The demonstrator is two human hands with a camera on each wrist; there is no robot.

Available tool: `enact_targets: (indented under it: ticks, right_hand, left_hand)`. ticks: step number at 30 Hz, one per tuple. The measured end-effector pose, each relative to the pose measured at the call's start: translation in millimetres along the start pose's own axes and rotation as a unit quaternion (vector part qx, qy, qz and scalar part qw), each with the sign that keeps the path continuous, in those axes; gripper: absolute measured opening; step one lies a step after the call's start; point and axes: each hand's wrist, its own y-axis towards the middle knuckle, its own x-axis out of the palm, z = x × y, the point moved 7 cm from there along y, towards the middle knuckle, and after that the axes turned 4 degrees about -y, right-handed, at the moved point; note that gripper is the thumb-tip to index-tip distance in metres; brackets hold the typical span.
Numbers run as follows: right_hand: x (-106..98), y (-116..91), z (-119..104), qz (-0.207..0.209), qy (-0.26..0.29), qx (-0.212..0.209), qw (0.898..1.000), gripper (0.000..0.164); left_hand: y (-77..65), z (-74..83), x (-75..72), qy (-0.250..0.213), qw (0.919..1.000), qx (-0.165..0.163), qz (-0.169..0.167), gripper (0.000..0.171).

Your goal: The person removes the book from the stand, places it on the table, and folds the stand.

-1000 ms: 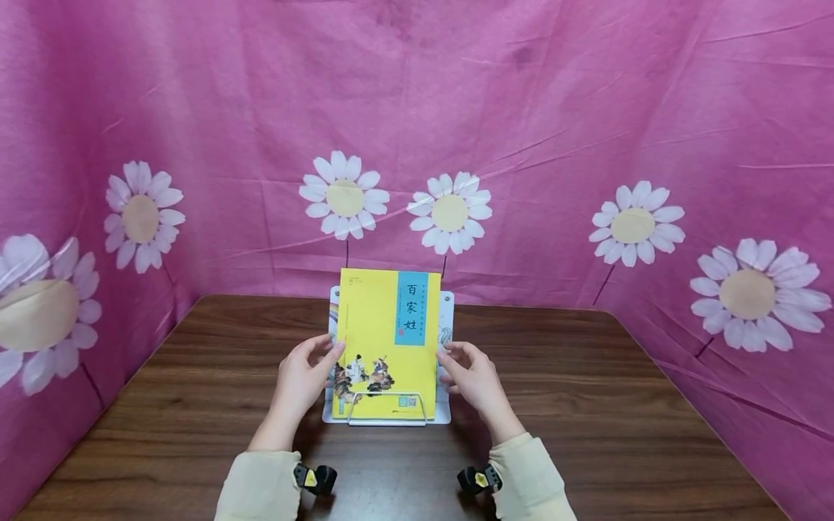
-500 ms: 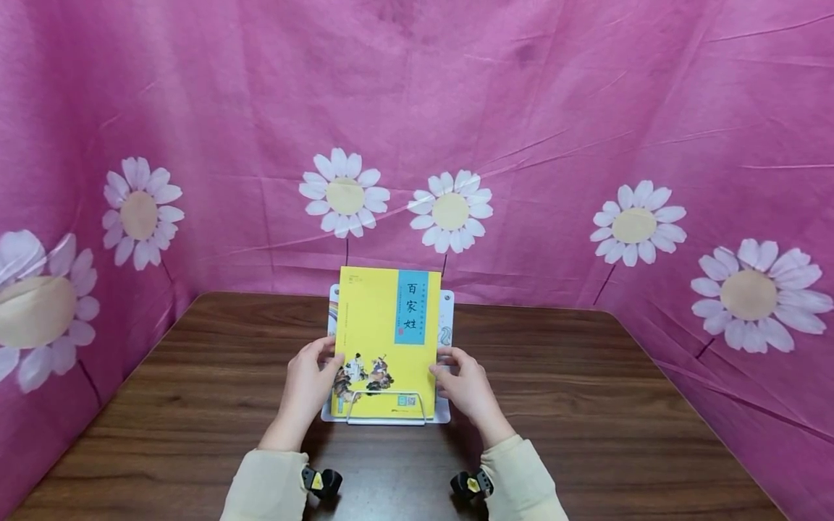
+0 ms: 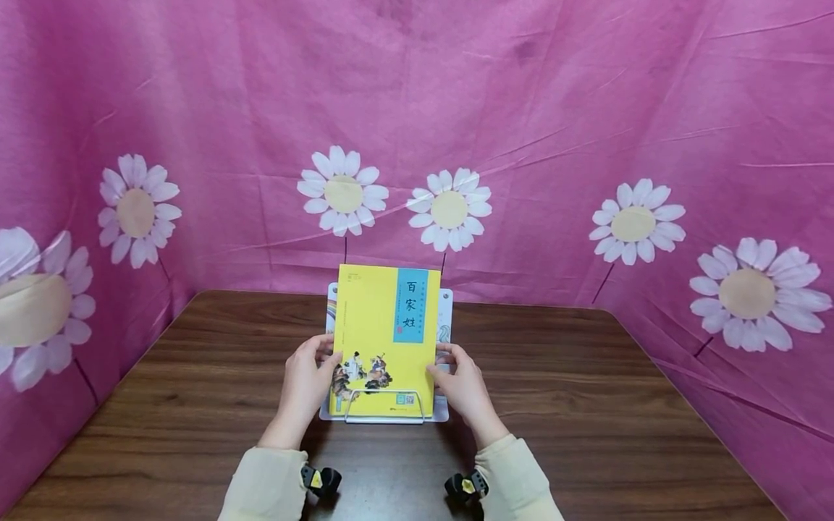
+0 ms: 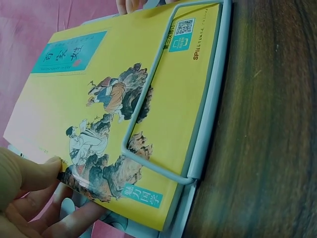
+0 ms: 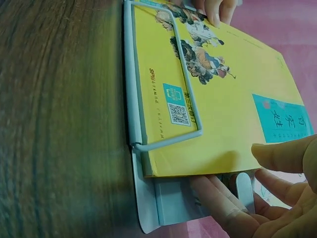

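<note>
A yellow book (image 3: pixel 371 325) with a blue title panel stands upright, leaning back on a book stand (image 3: pixel 445 311) with a white, patterned backboard. The stand's wire holder (image 4: pixel 157 166) crosses the lower front of the cover. At the book's left edge my left hand (image 3: pixel 302 380) holds on, thumb (image 4: pixel 42 172) at the cover's edge and fingers behind. My right hand (image 3: pixel 465 387) holds the opposite edge, its thumb (image 5: pixel 277 154) over the cover and its fingers (image 5: pixel 223 206) reaching behind the book, beside the stand's back. Most of the backboard is hidden by the book.
Beneath the stand is a dark wood-grain table (image 3: pixel 586 420). A pink cloth (image 3: pixel 534 87) printed with white daisies hangs behind it and along both sides. Black straps with small devices sit at both wrists, by the pale sleeves (image 3: pixel 263 481).
My right hand has moved slightly in and down, its thumb now over the cover's edge. The left hand has shifted a little inward at its edge. The book remains in the stand.
</note>
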Motion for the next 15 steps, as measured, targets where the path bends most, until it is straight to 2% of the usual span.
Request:
enact_targets:
  ticks: [9, 15]
  right_hand:
    - [0.0, -1.4, -1.7, -0.005, 0.004, 0.008, 1.0, 0.045]
    - [0.7, -4.8, -9.6, -0.009, -0.003, -0.023, 1.0, 0.047]
  left_hand:
    - [-0.6, 4.9, -2.5, 0.014, 0.9998, 0.006, 0.009, 0.029]
    - [-0.9, 9.8, -7.4, 0.022, 0.9993, 0.02, 0.024, 0.029]
